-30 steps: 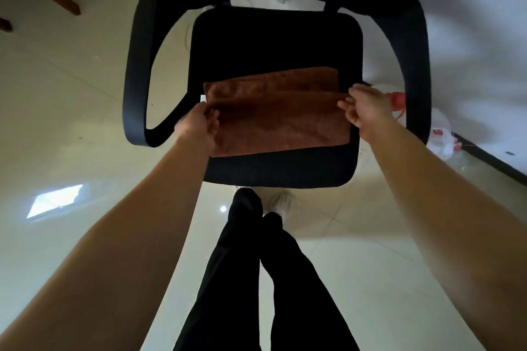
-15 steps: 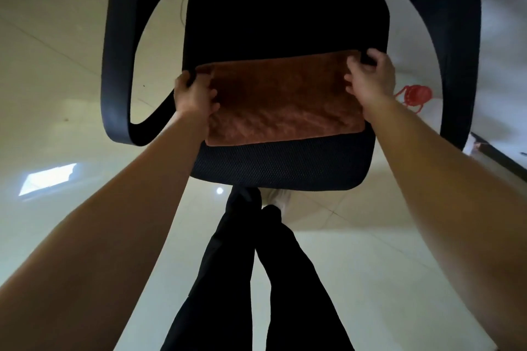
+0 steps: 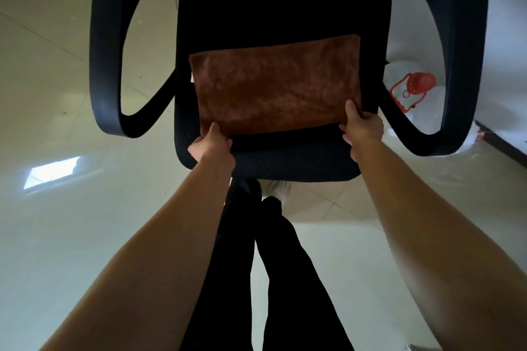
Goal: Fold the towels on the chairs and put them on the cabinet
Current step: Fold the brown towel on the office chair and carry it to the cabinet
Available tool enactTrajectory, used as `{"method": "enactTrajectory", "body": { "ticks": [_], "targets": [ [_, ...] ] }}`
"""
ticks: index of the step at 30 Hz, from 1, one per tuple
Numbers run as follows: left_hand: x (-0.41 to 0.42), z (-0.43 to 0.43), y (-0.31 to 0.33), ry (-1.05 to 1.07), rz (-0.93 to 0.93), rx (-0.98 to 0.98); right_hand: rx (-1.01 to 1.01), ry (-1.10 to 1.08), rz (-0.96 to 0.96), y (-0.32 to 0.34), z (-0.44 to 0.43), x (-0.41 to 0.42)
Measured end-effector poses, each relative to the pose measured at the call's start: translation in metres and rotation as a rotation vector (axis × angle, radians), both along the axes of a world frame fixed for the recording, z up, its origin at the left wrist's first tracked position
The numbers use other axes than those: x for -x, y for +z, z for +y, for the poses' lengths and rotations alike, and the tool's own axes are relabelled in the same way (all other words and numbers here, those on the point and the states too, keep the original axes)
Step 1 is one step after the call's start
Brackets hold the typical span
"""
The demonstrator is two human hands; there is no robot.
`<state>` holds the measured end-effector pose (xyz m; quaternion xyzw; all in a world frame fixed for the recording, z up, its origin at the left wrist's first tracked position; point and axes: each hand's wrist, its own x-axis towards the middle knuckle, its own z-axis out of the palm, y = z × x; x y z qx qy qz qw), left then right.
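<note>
At the fingertips, we see the thumb of the left hand (image 3: 212, 143) laid on top of the near left corner of the brown towel (image 3: 273, 85), the other fingers curled under the edge, so that corner is pinched. The right hand (image 3: 365, 128) does the same at the near right corner, thumb on top and fingers tucked beneath. Between the two grips the towel lies flat as a neat rectangle on the front half of the chair's black seat (image 3: 285, 3), its near edge just short of the seat's front lip. How many layers it has we cannot tell. We judge the cloth light, soft and limp, with a napped face that should not slip from the skin. It has no stiffness, so held at one point it would sag and lose its shape. The corners are the places to take it, both at once, with the edge kept taut. Farther out, the armrests (image 3: 104, 51) curve on either side, black trousers (image 3: 236, 236) stand below, and a red plastic item (image 3: 413, 88) lies on the pale floor (image 3: 57, 222) at right.
</note>
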<state>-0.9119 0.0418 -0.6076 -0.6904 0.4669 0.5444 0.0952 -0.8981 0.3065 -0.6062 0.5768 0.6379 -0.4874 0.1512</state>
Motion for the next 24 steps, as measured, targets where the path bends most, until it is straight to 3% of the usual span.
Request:
{"method": "enactTrajectory", "body": {
  "ticks": [6, 12, 14, 16, 20, 24],
  "targets": [
    [-0.028, -0.009, 0.006, -0.122, -0.001, 0.142, 0.083, -0.220, 0.032, 0.011, 0.004, -0.020],
    [-0.056, -0.022, 0.016, -0.440, -0.034, 0.300, 0.229, -0.165, -0.078, 0.015, 0.004, -0.056],
    [-0.052, -0.019, 0.023, -0.801, -0.079, 0.619, 0.247, -0.099, -0.070, 0.017, 0.010, -0.052],
    [-0.046, -0.012, 0.027, -1.241, 0.048, 0.863, 0.237, 0.000, -0.055, 0.021, 0.015, -0.041],
    [-0.011, 0.021, 0.018, -2.061, 0.271, 0.708, 0.188, 0.152, -0.033, 0.015, 0.027, -0.017],
    [0.029, 0.046, 0.007, -2.389, 0.114, 0.679, 0.190, 0.176, 0.040, 0.012, 0.029, -0.002]
  ]
}}
